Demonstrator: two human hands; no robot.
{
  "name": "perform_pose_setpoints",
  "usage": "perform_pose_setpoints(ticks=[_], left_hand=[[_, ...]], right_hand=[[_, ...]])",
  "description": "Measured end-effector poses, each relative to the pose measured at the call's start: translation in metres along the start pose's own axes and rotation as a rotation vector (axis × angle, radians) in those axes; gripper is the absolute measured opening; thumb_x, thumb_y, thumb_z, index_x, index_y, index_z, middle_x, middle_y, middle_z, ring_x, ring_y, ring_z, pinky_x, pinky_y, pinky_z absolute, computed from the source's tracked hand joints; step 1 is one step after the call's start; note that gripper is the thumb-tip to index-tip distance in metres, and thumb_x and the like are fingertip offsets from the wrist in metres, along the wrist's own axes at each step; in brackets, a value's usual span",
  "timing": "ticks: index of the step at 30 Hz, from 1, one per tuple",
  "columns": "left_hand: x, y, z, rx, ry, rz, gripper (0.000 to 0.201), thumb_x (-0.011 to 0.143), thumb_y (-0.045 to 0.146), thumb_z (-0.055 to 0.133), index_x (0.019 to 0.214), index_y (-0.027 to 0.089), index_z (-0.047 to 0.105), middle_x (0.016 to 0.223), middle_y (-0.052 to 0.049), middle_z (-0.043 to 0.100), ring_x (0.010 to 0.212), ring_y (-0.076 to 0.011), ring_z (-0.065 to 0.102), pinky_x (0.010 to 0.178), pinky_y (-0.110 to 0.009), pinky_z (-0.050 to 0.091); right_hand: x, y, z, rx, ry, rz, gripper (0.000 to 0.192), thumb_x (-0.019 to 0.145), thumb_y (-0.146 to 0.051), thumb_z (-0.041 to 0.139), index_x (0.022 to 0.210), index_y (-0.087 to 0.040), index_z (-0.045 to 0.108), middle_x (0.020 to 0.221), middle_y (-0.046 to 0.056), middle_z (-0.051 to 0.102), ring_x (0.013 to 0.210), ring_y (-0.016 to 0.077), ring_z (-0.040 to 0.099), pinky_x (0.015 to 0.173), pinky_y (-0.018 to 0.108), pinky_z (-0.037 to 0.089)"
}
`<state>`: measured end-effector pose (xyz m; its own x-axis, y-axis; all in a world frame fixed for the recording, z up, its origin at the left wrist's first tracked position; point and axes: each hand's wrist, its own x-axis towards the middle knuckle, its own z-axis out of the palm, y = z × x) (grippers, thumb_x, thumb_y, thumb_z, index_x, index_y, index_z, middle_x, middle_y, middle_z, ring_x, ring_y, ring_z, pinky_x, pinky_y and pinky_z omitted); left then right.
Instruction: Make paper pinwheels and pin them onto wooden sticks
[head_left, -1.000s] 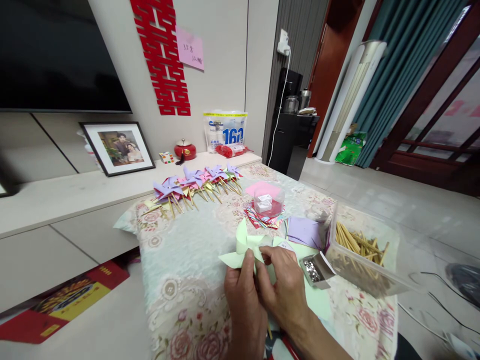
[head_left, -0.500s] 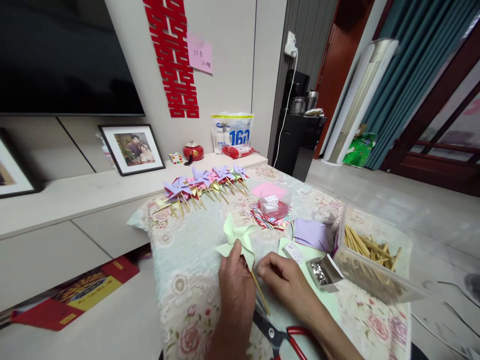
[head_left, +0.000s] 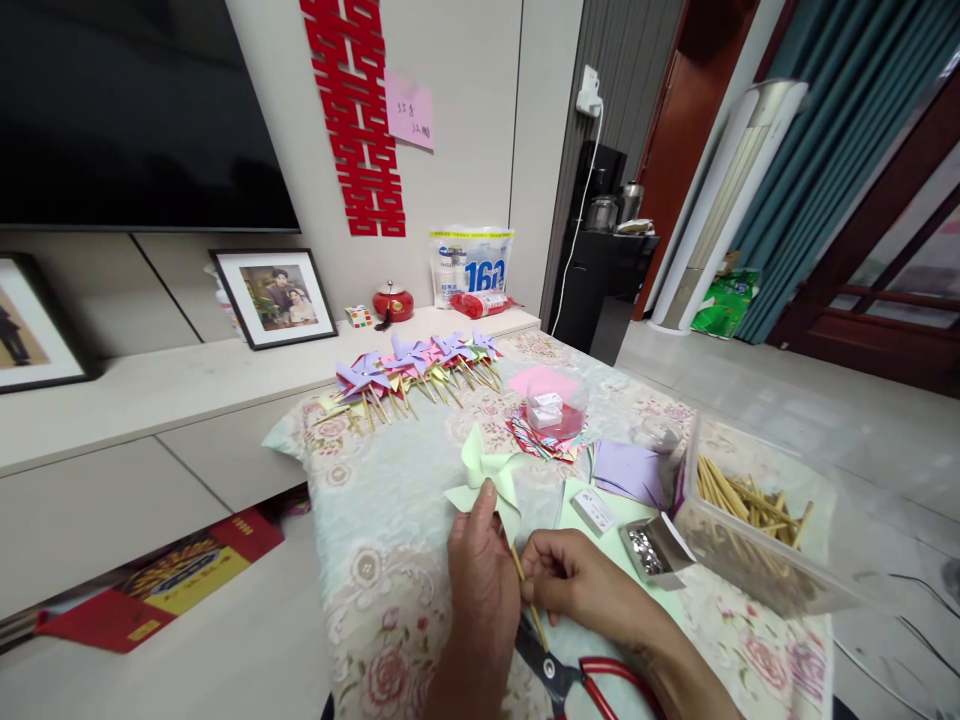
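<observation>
A pale green paper pinwheel (head_left: 491, 472) is in my left hand (head_left: 484, 570), with the thumb pressed on its middle. From under the pinwheel a thin wooden stick (head_left: 538, 622) slants down toward me. My right hand (head_left: 562, 575) has its thumb and fingers closed on that stick, just below the paper. Pliers with red handles (head_left: 555, 672) lie on the cloth under my wrists, their jaws partly hidden by my left hand. Right of my right hand, an opened small box of metal pins (head_left: 649, 550) rests on green paper sheets (head_left: 574, 495).
Finished pinwheels (head_left: 412, 360) lie in a row at the table's far edge. A clear bin of wooden sticks (head_left: 750, 500) stands at the right. Purple paper squares (head_left: 626, 470), a small closed box (head_left: 592, 508) and a round clear container (head_left: 555, 410) sit between.
My right hand has moved down and slightly left onto the wooden stick and closed on it. My left hand keeps holding the pinwheel. The whole view has shifted slightly.
</observation>
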<state>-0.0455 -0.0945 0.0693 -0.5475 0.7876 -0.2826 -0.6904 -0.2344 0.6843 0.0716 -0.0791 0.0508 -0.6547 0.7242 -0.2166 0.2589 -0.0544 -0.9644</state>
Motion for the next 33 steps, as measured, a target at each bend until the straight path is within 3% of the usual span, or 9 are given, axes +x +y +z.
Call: perform_pose_setpoints(ticks=[4, 6, 9, 12, 16, 23, 33], left_hand=[[-0.003, 0.005, 0.0, -0.074, -0.08, -0.048, 0.033, 0.067, 0.038, 0.081, 0.079, 0.018, 0.058, 0.07, 0.003, 0.061, 0.067, -0.0129, 0.062, 0.066, -0.025, 0.05], [-0.003, 0.006, -0.004, -0.03, -0.127, 0.007, 0.041, 0.072, 0.04, 0.079, 0.102, 0.021, 0.058, 0.088, 0.0, 0.065, 0.077, -0.015, 0.065, 0.068, -0.026, 0.051], [0.004, 0.006, -0.013, 0.148, -0.153, 0.186, 0.071, 0.07, 0.034, 0.082, 0.131, 0.028, 0.046, 0.122, -0.008, 0.058, 0.095, -0.0188, 0.066, 0.077, -0.032, 0.053], [0.014, 0.003, -0.023, 0.373, -0.229, 0.372, 0.053, 0.068, 0.031, 0.083, 0.114, 0.022, 0.059, 0.129, -0.012, 0.053, 0.098, -0.0211, 0.065, 0.079, -0.033, 0.054], [0.024, -0.003, -0.031, 0.505, -0.23, 0.521, 0.028, 0.068, 0.031, 0.081, 0.09, 0.018, 0.069, 0.122, -0.012, 0.052, 0.1, -0.0238, 0.063, 0.077, -0.032, 0.057], [0.021, -0.001, -0.03, 0.5, -0.203, 0.501, 0.023, 0.069, 0.03, 0.081, 0.083, 0.017, 0.068, 0.123, -0.013, 0.054, 0.091, -0.0203, 0.065, 0.067, -0.028, 0.056], [0.018, 0.0, -0.028, 0.477, -0.194, 0.52, 0.018, 0.073, 0.031, 0.078, 0.08, 0.017, 0.068, 0.118, -0.011, 0.056, 0.085, -0.0176, 0.065, 0.067, -0.027, 0.056]], right_hand=[[-0.002, -0.007, -0.002, 0.074, 0.011, 0.0, 0.003, 0.073, -0.017, 0.062, 0.074, -0.017, 0.059, 0.055, -0.008, 0.055, 0.046, 0.0077, 0.05, 0.048, 0.019, 0.034], [-0.004, -0.012, -0.006, 0.127, 0.031, -0.014, 0.004, 0.073, -0.02, 0.063, 0.073, -0.017, 0.06, 0.057, -0.006, 0.058, 0.046, 0.0073, 0.049, 0.048, 0.019, 0.033], [-0.006, -0.017, -0.012, 0.183, 0.053, -0.007, 0.01, 0.071, -0.024, 0.066, 0.073, -0.017, 0.06, 0.063, -0.003, 0.064, 0.046, 0.007, 0.05, 0.047, 0.02, 0.033], [-0.008, -0.017, -0.019, 0.203, 0.047, 0.014, 0.017, 0.07, -0.03, 0.07, 0.072, -0.017, 0.06, 0.064, -0.002, 0.066, 0.045, 0.007, 0.051, 0.047, 0.02, 0.032], [-0.01, -0.017, -0.021, 0.2, 0.022, 0.036, 0.015, 0.069, -0.027, 0.07, 0.072, -0.017, 0.06, 0.062, -0.003, 0.065, 0.044, 0.0066, 0.051, 0.047, 0.02, 0.033], [-0.011, -0.02, -0.019, 0.191, 0.006, 0.086, 0.012, 0.065, -0.021, 0.065, 0.074, -0.017, 0.059, 0.06, -0.003, 0.066, 0.043, 0.0065, 0.05, 0.047, 0.02, 0.034], [-0.011, -0.02, -0.017, 0.212, -0.027, 0.069, 0.011, 0.061, -0.017, 0.063, 0.072, -0.017, 0.059, 0.056, -0.005, 0.063, 0.045, 0.0074, 0.05, 0.046, 0.019, 0.034]])
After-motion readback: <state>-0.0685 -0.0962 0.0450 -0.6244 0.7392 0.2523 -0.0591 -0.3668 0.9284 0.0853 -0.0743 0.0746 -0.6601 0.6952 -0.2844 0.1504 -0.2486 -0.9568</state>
